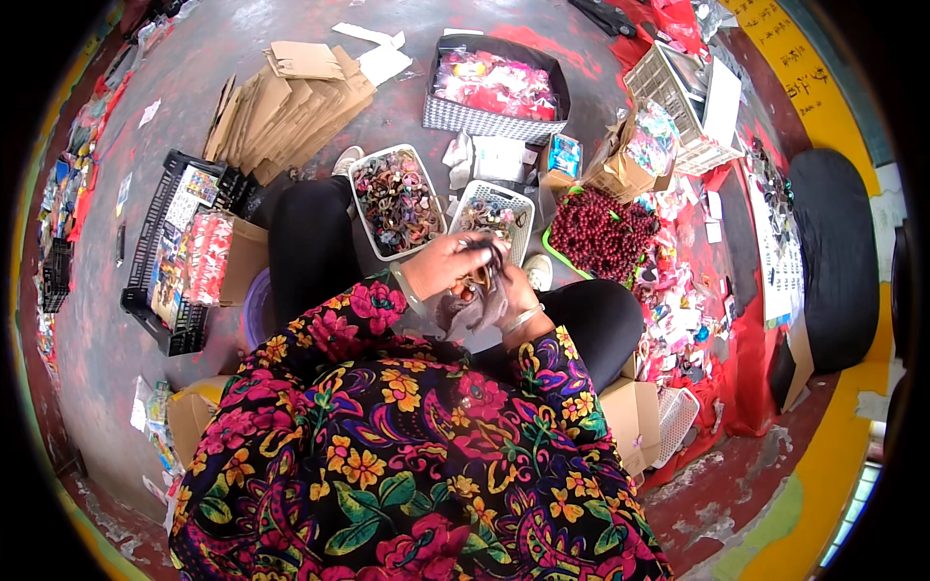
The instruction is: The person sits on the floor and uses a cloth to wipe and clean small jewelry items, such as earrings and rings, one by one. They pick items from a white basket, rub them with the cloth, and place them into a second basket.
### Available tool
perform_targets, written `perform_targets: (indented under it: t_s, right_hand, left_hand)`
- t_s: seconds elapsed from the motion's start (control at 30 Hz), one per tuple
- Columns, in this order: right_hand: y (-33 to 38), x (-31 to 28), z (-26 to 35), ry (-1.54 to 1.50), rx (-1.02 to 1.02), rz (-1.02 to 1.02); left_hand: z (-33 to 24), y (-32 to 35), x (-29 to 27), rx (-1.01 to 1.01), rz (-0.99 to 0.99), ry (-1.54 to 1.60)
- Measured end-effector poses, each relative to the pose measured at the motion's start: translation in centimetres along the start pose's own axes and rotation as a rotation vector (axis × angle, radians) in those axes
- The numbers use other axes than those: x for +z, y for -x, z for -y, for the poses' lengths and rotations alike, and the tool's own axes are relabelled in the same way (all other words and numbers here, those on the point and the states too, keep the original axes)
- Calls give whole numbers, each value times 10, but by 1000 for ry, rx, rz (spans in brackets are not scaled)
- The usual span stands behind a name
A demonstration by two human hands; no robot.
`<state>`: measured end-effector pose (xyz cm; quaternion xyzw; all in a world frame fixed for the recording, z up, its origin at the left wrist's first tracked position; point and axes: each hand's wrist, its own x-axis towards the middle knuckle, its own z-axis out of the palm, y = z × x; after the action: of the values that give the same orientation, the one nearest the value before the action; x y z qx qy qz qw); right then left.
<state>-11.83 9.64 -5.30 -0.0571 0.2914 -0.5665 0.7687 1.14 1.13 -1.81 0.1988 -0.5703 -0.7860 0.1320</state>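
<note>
In front of my lap, my left hand point(441, 266) and my right hand point(521, 302) are close together, fingers closed on a small bundle of hair ties point(475, 302). The bundle shows dark, brownish and orange bits, with greyish soft fabric hanging below; its exact pieces are partly hidden by my fingers. Just beyond my hands is a small white basket point(524, 232) with several hair ties in it. A larger white tub point(362, 225), full of multicoloured hair ties, stands to its left.
Farther out is a patterned bin point(455, 118) of pink packets. On the right are a green-rimmed tray of dark red beads point(601, 232), an open carton point(620, 174) and a white crate point(712, 155). Flattened cardboard point(291, 111) and a black crate point(160, 334) lie left.
</note>
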Motion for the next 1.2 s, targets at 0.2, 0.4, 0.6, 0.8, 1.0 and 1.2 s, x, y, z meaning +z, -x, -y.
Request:
perform_targets:
  t_s: [0.2, 0.4, 0.6, 0.8, 1.0, 1.2]
  right_hand:
    - [-10, 6, 2, -34, -57, -139]
    - [1, 12, 22, 76, -348, -455]
    - [11, 49, 17, 505, -540, -264]
    - [-15, 24, -4, 1209, -960, -496]
    - [-10, 21, -1, 827, -865, -500]
    - [1, 40, 12, -53, -510, -48]
  left_hand:
    - [24, -5, -24, 50, -138, 925]
    - [27, -9, -38, 137, -281, 1127]
    - [21, -8, -19, 161, -247, 1033]
    - [13, -9, 26, 58, -227, 1022]
    - [18, -6, 24, 40, -137, 1152]
    - [6, -5, 13, 76, 43, 1145]
